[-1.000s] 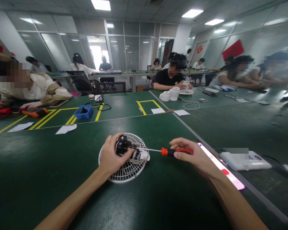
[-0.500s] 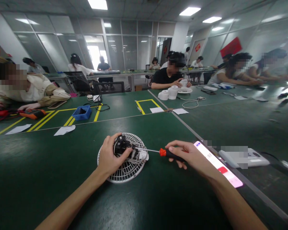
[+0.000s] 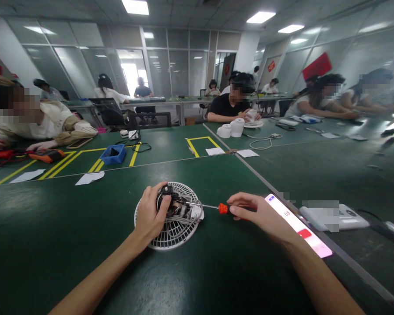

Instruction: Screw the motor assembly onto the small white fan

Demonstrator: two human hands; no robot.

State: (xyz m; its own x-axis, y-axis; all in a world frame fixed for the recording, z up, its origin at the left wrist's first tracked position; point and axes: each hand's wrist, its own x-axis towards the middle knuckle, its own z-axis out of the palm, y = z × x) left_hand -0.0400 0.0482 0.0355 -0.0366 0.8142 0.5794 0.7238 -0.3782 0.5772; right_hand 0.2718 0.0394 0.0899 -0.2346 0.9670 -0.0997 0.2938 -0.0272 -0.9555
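A round white fan grille [image 3: 174, 238] lies on the green table, with a black fan motor [image 3: 167, 192] and loose white wiring on top of it. My left hand [image 3: 151, 212] is wrapped round the motor from the left, its thumb pressed on the near side. From the right, my right hand [image 3: 249, 210] grips a screwdriver [image 3: 222, 208] with a red and black handle. The screwdriver's shaft lies nearly level and its tip reaches in at the motor's right side. Exactly what the tip touches is too small to make out.
A lit phone [image 3: 298, 225] lies by my right forearm, beside a pale grey device [image 3: 335, 216]. Beyond the grille are a blue bin [image 3: 113, 154], paper sheets [image 3: 89, 177] and yellow tape outlines. Across the table a person [image 3: 231, 105] handles white fan parts [image 3: 237, 127].
My left thumb has shifted up and left across the motor. My right fingers have closed in further over the screwdriver handle. The grille stays in place.
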